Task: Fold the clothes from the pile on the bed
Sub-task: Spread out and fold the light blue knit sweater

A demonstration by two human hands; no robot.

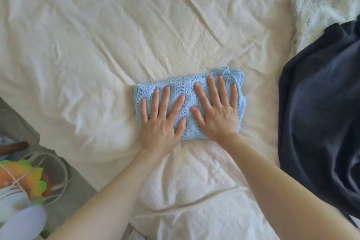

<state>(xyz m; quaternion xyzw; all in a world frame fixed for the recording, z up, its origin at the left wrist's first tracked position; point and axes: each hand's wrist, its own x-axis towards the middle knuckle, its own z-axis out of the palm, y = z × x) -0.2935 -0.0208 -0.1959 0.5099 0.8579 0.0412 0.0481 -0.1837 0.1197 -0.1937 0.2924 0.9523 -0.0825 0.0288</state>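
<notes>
Flat, both: left hand (161,122) and right hand (218,115) pressed folded blue knit (187,91), fingers spread; cream bedspread (97,35) bare beyond, dark garment (319,113) well right.

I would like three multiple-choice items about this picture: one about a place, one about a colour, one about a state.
1. Where does the dark navy garment lie?
A. at the right side of the bed
B. under the hands
C. on the floor

2. What colour is the folded knit garment?
A. red
B. light blue
C. black

3. How are the hands?
A. gripping a hanger
B. flat, with fingers spread, on the knit
C. in the air

Key: 1 A, it is heaped on the cream bedcover at the right edge. 2 B, its lacy knit is pale blue. 3 B, the left hand and right hand press palm-down on it.
</notes>
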